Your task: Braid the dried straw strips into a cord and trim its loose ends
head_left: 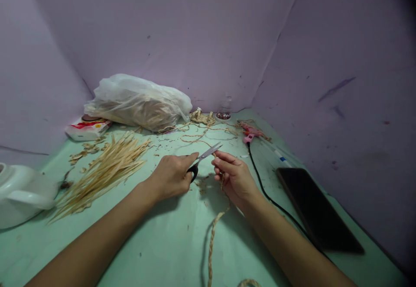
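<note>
My left hand (173,174) is closed around the black handles of a pair of scissors (206,153), whose metal blades point up and to the right. Between the fingers of my right hand (235,174) is a braided straw cord (212,239). One length of the cord hangs down from that hand to the front of the table, and a thinner stretch runs off behind toward the back. The blade tips lie close to the right fingertips, near the cord; whether they touch it I cannot tell.
Dry straw strips (107,170) lie at left beside a white pot (22,196). Behind them are a small box (89,130) and a filled plastic bag (139,103). A pink glue gun (250,132), its black cable (269,198) and a dark tablet (316,209) occupy the right.
</note>
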Demonstrator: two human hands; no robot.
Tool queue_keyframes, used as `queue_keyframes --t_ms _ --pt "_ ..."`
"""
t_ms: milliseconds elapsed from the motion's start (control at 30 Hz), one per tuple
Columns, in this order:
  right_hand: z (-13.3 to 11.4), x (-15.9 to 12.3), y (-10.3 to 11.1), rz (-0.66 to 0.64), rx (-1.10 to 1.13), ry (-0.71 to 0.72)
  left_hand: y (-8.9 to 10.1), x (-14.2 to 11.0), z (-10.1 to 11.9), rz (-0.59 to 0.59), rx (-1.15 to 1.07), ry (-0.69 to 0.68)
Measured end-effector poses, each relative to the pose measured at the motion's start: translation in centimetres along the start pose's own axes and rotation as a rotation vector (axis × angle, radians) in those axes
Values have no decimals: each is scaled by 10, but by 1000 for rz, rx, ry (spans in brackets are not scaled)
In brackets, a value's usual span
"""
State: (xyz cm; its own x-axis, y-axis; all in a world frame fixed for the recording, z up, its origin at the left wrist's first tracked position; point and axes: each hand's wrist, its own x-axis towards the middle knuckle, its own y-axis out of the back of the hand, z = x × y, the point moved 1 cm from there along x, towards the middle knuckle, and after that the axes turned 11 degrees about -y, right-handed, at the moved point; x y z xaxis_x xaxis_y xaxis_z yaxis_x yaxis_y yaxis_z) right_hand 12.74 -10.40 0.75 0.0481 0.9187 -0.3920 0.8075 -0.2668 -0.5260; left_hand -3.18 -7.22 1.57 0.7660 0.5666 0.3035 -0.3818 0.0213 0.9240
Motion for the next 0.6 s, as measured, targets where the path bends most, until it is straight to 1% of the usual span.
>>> queue_keyframes --t_ms 67,100,167,200,267,333,400,433,500,600 --pt "0 0 1 -19 3 -5 0 0 0 38 -110 -1" --pt "0 1 1 -27 5 -9 0 1 -1 78 -178 11" --pt "0 2 3 -36 4 -22 0 3 -4 203 -333 80" --pt "0 2 3 -35 1 -28 0 5 -5 275 -419 146" --pt "1 2 4 -35 -5 -33 1 8 -8 396 -601 336" --pt "1 2 4 -39 -7 -32 2 11 -10 465 -767 536" --pt "2 1 4 -57 -26 -38 3 12 -13 518 -911 692" --pt "3 1 4 -81 -56 -54 3 12 -15 538 -987 742" --pt "7 -1 3 -161 -180 -88 2 12 -19 547 -1151 791" --pt "16 -4 1 -300 -499 -104 1 9 -27 530 -1315 808"
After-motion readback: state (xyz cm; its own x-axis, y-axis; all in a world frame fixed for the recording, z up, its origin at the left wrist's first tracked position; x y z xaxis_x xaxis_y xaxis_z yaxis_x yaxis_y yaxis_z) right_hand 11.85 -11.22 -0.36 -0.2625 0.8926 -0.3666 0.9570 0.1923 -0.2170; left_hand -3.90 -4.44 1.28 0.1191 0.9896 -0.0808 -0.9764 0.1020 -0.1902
